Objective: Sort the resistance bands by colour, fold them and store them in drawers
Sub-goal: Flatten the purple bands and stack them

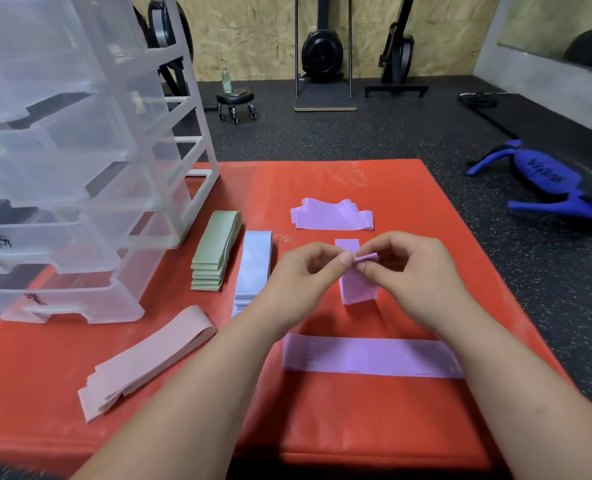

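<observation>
My left hand (308, 271) and my right hand (405, 265) both pinch the top edge of a folded purple band (358, 289), held just above the red mat (408, 188). A flat stack of purple bands (367, 358) lies across the mat under my forearms. Folded purple bands (332, 216) sit farther back. To the left lie a green stack (214, 247), a light blue stack (254, 265) and a pink stack (149, 358). The clear plastic drawer unit (69, 168) stands at the mat's left, all drawers pushed in.
Beyond the mat is black rubber gym floor. A blue training bag (544, 178) lies to the right. A small wheeled stool (235, 102) with a bottle and exercise machines (322, 53) stand by the back wall.
</observation>
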`<action>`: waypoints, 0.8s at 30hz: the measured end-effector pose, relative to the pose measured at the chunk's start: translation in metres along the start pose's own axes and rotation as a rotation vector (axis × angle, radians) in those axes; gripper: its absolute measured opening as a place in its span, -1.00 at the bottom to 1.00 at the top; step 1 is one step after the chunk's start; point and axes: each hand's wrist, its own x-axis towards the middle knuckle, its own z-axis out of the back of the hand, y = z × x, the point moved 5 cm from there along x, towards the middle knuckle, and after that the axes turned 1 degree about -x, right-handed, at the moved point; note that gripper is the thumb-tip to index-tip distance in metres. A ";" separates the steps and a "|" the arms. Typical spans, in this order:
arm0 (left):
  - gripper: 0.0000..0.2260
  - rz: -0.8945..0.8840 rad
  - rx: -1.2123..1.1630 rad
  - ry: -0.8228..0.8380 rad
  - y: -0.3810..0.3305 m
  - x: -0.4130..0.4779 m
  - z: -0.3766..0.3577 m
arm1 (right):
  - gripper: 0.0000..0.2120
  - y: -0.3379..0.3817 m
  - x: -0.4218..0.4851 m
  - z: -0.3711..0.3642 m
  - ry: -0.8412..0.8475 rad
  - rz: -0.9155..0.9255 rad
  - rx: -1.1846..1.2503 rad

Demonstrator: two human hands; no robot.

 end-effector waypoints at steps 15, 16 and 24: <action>-0.83 -0.138 0.664 0.194 0.028 0.016 -0.035 | -0.89 -0.028 -0.014 0.073 -0.360 -0.197 0.526; -0.84 -0.146 0.680 0.175 0.027 0.018 -0.033 | -0.90 -0.034 -0.017 0.080 -0.381 -0.214 0.526; -0.91 -0.244 0.665 -0.013 0.005 0.016 -0.014 | -0.82 -0.081 -0.039 0.111 -0.413 -0.375 0.407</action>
